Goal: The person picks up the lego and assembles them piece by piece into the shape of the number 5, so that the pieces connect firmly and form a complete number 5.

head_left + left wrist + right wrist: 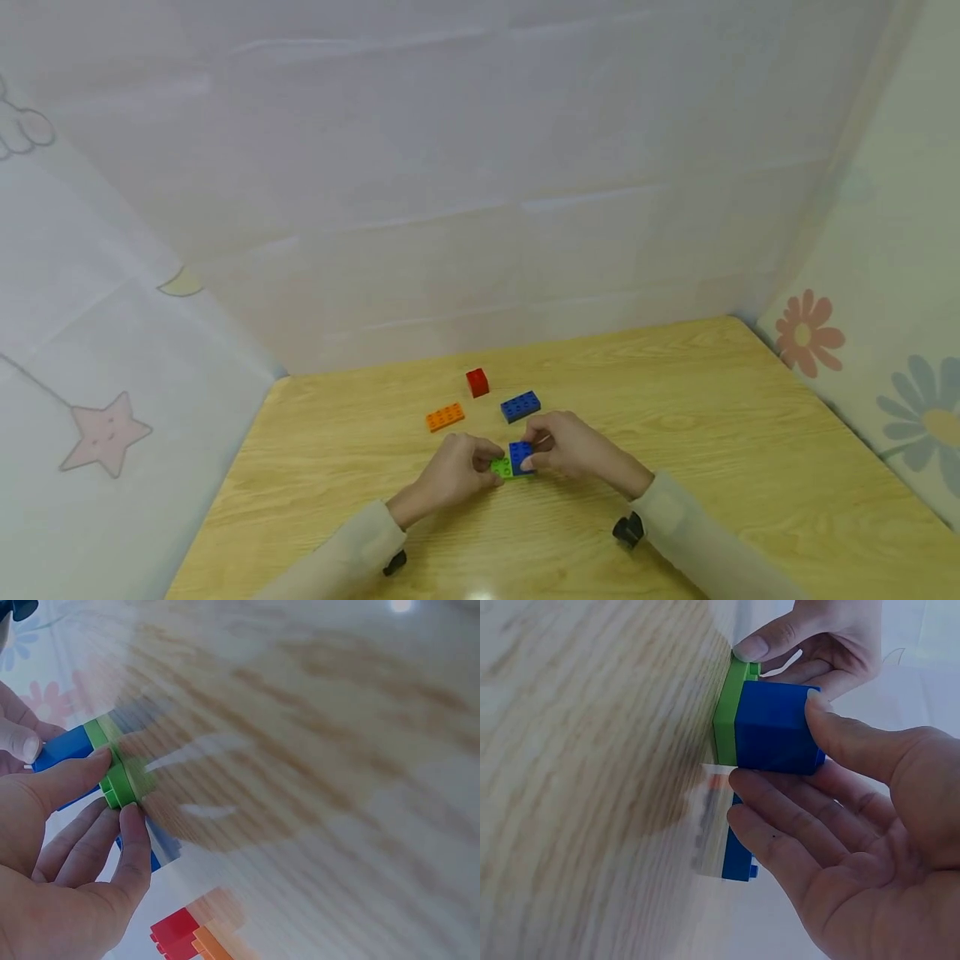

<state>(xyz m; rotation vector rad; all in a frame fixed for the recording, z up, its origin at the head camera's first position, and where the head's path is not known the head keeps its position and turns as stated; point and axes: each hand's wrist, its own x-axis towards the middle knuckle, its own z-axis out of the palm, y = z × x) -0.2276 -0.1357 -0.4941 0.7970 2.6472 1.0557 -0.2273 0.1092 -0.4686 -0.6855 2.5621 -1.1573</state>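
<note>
A flat green toy brick [502,467] lies on the table in front of me, and a taller blue brick [775,727] sits on its right part. My left hand [454,469] pinches the left end of the green brick between thumb and fingers. From the right, my right hand [576,450] holds the blue brick, its thumb on the near upper side and its fingers on the far side. In the left wrist view, studs of the green brick [120,786] show between the left thumb and fingers. Whether the blue brick is pressed fully down I cannot tell.
Beyond the hands lie a second blue brick [521,406], an orange brick [446,417] and a small red brick [477,382]. The wooden table [337,450] meets pale patterned cloth at its back and sides.
</note>
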